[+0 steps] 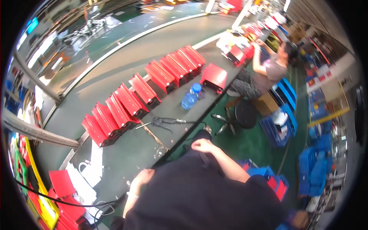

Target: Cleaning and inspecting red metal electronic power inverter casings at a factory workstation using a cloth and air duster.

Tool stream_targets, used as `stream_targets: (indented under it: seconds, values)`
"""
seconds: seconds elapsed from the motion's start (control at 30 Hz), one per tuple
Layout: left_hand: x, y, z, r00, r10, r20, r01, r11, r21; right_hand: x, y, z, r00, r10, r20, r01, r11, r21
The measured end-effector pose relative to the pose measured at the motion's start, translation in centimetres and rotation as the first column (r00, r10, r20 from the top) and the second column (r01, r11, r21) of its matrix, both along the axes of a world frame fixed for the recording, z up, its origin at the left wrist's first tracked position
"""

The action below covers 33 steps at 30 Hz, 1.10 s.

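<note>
My left hand (pixel 142 178) is beside the near edge of the dark workbench (pixel 126 163), close to my body. Its fingers are blurred and partly hidden, and I cannot see anything in it. My right hand (pixel 202 145) lies over my dark clothing at the bench edge, its fingers loosely stretched with nothing visible in them. On the bench in front of me is a black air blow gun (pixel 158 121) with a thin metal nozzle. Beyond it, red box-shaped housings (pixel 123 109) with black ends stand in a slanting row. A blue-capped clear bottle (pixel 190 97) stands nearer the edge.
A single red housing (pixel 214 76) sits past the bottle. Farther right, a co-worker (pixel 268 69) handles red parts. A black round stool (pixel 245 114) and blue crates (pixel 278 126) are on the green floor. White papers (pixel 82 184), red pieces and black cables are at the left.
</note>
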State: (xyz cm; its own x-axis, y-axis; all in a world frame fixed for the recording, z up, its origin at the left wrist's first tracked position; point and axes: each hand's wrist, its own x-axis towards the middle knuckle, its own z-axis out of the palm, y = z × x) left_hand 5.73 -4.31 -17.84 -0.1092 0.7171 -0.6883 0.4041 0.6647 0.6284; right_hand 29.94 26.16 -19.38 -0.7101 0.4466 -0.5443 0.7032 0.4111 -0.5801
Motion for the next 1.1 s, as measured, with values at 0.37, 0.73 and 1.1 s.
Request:
stream_targets:
  seconds: [0.37, 0.73, 1.1]
  values:
    - [16.8, 15.0, -8.7, 0.743, 0.518, -0.425, -0.503, 0.85, 0.157, 1.4, 18.8, -7.9, 0.311, 0.932, 0.184, -0.9, 0.351, -0.257]
    - [24.8, 17.4, -3.8, 0.702, 0.63, -0.332, -0.684, 0.726, -0.068, 4.8, 20.3, -7.6, 0.638, 0.764, -0.095, -0.732, 0.564, -0.383]
    - [19.2, 16.1, 4.6, 0.531, 0.712, 0.459, -0.557, 0.702, -0.444, 9.1, 17.2, -5.3, 0.796, 0.304, -0.523, -0.587, 0.179, -0.789]
